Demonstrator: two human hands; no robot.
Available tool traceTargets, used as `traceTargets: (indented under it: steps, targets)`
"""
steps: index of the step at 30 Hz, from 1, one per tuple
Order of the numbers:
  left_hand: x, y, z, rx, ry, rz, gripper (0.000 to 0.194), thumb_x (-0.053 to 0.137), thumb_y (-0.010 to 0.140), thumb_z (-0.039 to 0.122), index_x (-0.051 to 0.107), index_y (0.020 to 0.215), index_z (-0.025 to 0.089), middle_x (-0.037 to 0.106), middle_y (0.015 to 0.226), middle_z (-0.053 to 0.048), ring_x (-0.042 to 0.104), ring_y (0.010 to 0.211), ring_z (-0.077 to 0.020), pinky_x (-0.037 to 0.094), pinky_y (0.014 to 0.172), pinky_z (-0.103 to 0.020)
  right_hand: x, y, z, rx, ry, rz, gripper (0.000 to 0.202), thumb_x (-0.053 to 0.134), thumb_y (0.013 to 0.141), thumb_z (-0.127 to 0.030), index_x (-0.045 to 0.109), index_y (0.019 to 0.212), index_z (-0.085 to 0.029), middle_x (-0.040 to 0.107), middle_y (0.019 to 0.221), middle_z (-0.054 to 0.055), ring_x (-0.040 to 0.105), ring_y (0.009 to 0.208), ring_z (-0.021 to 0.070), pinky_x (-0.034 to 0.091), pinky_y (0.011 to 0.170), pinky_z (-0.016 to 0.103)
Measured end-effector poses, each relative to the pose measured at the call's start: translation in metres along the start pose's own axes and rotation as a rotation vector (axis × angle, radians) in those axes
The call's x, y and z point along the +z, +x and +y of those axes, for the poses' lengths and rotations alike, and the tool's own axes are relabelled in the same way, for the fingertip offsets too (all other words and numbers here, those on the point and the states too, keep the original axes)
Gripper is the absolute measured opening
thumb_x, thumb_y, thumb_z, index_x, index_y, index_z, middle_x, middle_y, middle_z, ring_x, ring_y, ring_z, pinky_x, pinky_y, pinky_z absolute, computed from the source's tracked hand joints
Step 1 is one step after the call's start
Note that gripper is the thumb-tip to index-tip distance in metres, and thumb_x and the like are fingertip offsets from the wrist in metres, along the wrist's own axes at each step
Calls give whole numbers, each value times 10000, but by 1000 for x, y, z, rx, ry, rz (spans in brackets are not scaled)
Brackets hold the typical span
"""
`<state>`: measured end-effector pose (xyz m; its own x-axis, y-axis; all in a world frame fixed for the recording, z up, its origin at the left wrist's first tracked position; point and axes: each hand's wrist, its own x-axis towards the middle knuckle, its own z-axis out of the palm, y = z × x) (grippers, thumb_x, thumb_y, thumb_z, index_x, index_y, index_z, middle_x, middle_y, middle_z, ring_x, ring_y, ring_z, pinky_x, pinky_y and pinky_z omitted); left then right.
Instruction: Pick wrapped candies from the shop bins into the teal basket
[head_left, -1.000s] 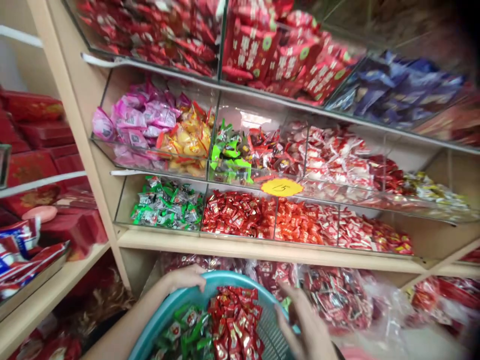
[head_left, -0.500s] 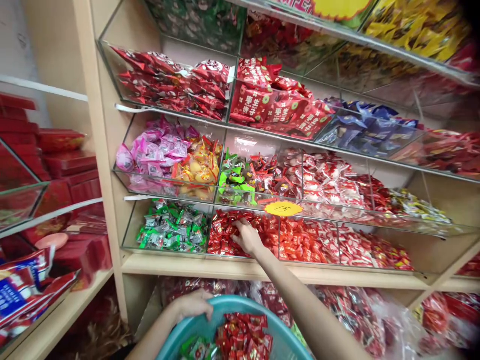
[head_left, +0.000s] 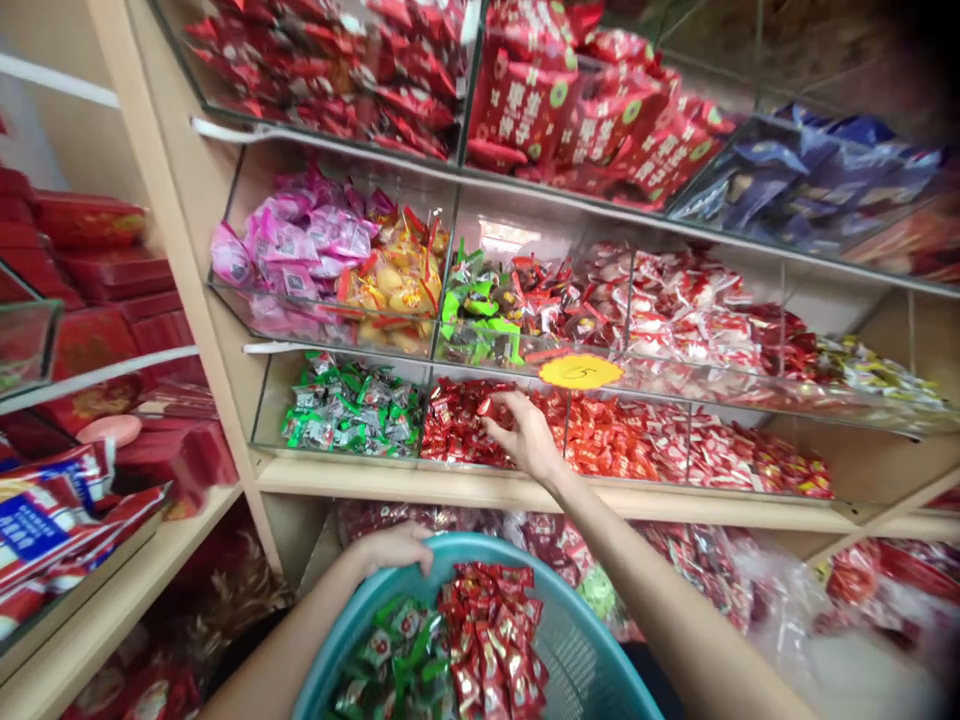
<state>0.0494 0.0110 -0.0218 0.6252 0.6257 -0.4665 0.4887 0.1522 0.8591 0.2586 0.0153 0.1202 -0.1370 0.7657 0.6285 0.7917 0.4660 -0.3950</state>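
Observation:
My left hand [head_left: 396, 549] is closed over the left rim of a teal plastic basket [head_left: 592, 622]. Inside the basket, green-wrapped candies [head_left: 394, 650] lie on the left and red-wrapped candies [head_left: 491, 640] are heaped beside them. My right hand [head_left: 526, 432] is at the lowest shelf bin, over a pile of dark red wrapped candies [head_left: 457, 425]. Its fingers and thumb are curled around a small red-wrapped candy [head_left: 486, 408] at the fingertips. Part of the pile is hidden behind this hand.
Green-and-silver candies [head_left: 356, 405] fill the bin to the left, orange-red ones [head_left: 611, 440] the bin to the right. Clear dividers and a wooden shelf edge [head_left: 420, 485] bound them. A yellow price tag [head_left: 581, 371] hangs above. Bagged goods [head_left: 690, 570] lie below; red boxes [head_left: 112, 260] stand at left.
The view has tilted down and come closer, showing more of the basket's contents. My right hand has drawn back slightly from the red candies, its fingers more visible. The left hand keeps its hold.

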Motion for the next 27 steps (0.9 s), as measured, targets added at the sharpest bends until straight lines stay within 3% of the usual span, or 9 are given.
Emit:
traceTargets:
  steps: [2,6,10,14,20,27]
  targets:
    - [0,-1,2,-14,-5,-17,274,546,477,182,657,725,151,599,586,22,505,495,-123,394,451,-202,-15,-23,-11,-16,66,-7,270,514,780,-280,535,1028,-176,557,928,47,521,804,153,414,748,279]
    - [1,-3,5,-19,0,-25,267,546,490,191,646,734,149,605,598,18,524,503,-125,396,455,-200,-32,-84,-26,16,102,-140,270,483,804,-253,526,1063,-188,551,949,49,503,858,161,408,777,300]
    - [2,-4,6,-19,20,-37,269,542,496,195,642,740,144,608,605,13,535,516,-138,430,489,-228,-25,-142,-21,68,48,-326,294,471,800,-206,533,1087,-194,551,969,61,489,907,186,396,815,338]
    - [1,-5,7,6,49,-58,335,535,512,198,650,822,149,619,652,13,542,549,-134,413,476,-203,-14,-176,-11,86,-64,-471,331,450,809,-192,530,1130,-210,550,968,68,497,892,192,398,803,348]
    - [1,-4,7,-4,66,-57,323,539,524,200,652,821,145,624,664,13,532,537,-119,385,459,-185,-6,-188,-13,62,-140,-567,386,459,821,-259,430,1203,-207,541,1041,64,483,976,203,384,862,386]
    - [1,-1,3,7,35,-72,308,542,513,185,641,802,142,619,648,14,508,508,-113,380,464,-196,19,-162,-35,-68,-243,-592,161,461,821,-233,513,971,-206,539,930,46,472,919,207,378,807,369]
